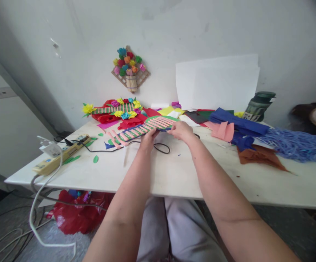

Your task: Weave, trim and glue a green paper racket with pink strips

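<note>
A woven paper mat (144, 129) of pink strips threaded through blue and green paper lies across the middle of the white table (174, 171). My left hand (148, 139) grips its near edge with the fingers curled under it. My right hand (182, 131) pinches the mat's right end, fingers closed on the pink strips. Loose pink strip ends stick out at the mat's left end (116, 140).
A finished mat with paper flowers (116, 108) lies behind, and a flower basket (129, 69) hangs on the wall. A power strip (61, 154) with cables sits at the left, a black cord (162, 147) under my hands. Coloured paper (236, 125), a dark bottle (258, 105) and white sheets (218, 82) are at the right.
</note>
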The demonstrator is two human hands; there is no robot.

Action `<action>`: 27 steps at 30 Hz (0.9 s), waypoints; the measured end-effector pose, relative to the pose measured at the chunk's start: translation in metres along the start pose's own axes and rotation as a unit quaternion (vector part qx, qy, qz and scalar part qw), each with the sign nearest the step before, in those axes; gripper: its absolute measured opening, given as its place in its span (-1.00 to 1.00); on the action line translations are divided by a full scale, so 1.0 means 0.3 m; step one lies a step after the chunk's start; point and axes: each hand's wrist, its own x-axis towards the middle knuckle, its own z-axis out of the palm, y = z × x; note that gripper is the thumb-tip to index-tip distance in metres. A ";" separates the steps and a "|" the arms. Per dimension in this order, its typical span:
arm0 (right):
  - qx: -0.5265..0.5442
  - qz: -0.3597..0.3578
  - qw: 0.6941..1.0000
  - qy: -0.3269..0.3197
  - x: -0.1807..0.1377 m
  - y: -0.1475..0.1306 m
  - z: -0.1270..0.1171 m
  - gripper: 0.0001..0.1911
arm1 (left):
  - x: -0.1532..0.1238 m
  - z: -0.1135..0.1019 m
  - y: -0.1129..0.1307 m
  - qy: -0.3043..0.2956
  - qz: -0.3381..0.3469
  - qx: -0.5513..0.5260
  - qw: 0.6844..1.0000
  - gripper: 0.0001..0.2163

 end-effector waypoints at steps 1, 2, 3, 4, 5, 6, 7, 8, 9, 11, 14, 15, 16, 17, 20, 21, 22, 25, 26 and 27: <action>-0.001 -0.003 1.000 -0.001 -0.003 0.001 -0.008 -0.78 | 0.000 0.001 0.001 0.002 0.002 -0.003 1.000 -0.58; -0.002 -0.006 1.000 -0.003 -0.005 0.003 -0.015 -0.78 | 0.000 0.001 0.002 0.003 0.004 -0.006 1.000 -0.58; -0.001 -0.011 1.000 -0.003 -0.007 0.003 -0.020 -0.79 | 0.000 0.002 0.003 0.003 0.006 -0.007 1.000 -0.59; 0.001 -0.017 1.000 -0.002 -0.008 0.004 -0.023 -0.79 | 0.001 0.002 0.004 0.004 0.006 -0.008 1.000 -0.60; 0.004 -0.023 1.000 0.000 -0.008 0.005 -0.023 -0.79 | 0.002 0.001 0.005 0.003 0.006 -0.009 1.000 -0.61; 0.005 -0.029 1.000 0.003 -0.008 0.005 -0.022 -0.79 | 0.004 0.001 0.006 0.003 0.006 -0.010 1.000 -0.63; 0.007 -0.035 0.999 0.005 -0.006 0.005 -0.019 -0.78 | 0.005 0.001 0.007 0.002 0.004 -0.011 1.000 -0.64; 0.008 -0.040 0.999 0.006 -0.004 0.005 -0.015 -0.78 | 0.007 0.000 0.009 0.000 0.003 -0.013 1.000 -0.66; 0.009 -0.045 0.999 0.007 -0.002 0.004 -0.011 -0.78 | 0.008 -0.001 0.010 -0.003 0.001 -0.015 1.000 -0.68; 0.013 -0.054 0.998 0.006 0.002 0.003 -0.003 -0.78 | 0.009 -0.002 0.013 -0.007 -0.004 -0.020 1.000 -0.72; 0.021 -0.058 0.998 0.003 0.002 -0.003 0.005 -0.78 | 0.008 -0.003 0.013 -0.005 -0.009 -0.026 1.000 -0.77; 0.024 -0.058 0.998 0.000 0.001 -0.006 0.007 -0.78 | 0.008 -0.004 0.012 -0.003 -0.010 -0.027 1.000 -0.77; 0.026 -0.058 0.998 -0.003 -0.001 -0.010 0.009 -0.79 | 0.007 -0.004 0.011 -0.001 -0.009 -0.027 1.000 -0.77; 0.027 -0.058 0.998 -0.006 -0.003 -0.014 0.011 -0.79 | 0.007 -0.005 0.010 0.000 -0.008 -0.029 1.000 -0.77; 0.026 -0.070 0.997 -0.011 -0.007 -0.025 0.022 -0.81 | 0.008 -0.005 0.009 0.002 -0.004 -0.042 0.999 -0.77; 0.029 -0.073 0.997 -0.010 -0.008 -0.028 0.027 -0.80 | 0.009 -0.005 0.010 0.005 -0.004 -0.046 0.999 -0.77; 0.036 -0.075 0.996 -0.009 -0.007 -0.029 0.031 -0.79 | 0.009 -0.005 0.010 0.010 -0.004 -0.048 0.999 -0.76; 0.069 -0.071 0.995 -0.002 -0.005 -0.032 0.043 -0.74 | 0.012 -0.003 0.012 0.021 0.003 -0.047 0.999 -0.73; 0.078 -0.068 0.995 0.004 -0.004 -0.033 0.046 -0.72 | 0.012 -0.002 0.012 0.022 0.007 -0.047 0.999 -0.71; 0.086 -0.066 0.994 0.009 -0.004 -0.035 0.049 -0.71 | 0.013 -0.001 0.011 0.021 0.011 -0.047 0.999 -0.70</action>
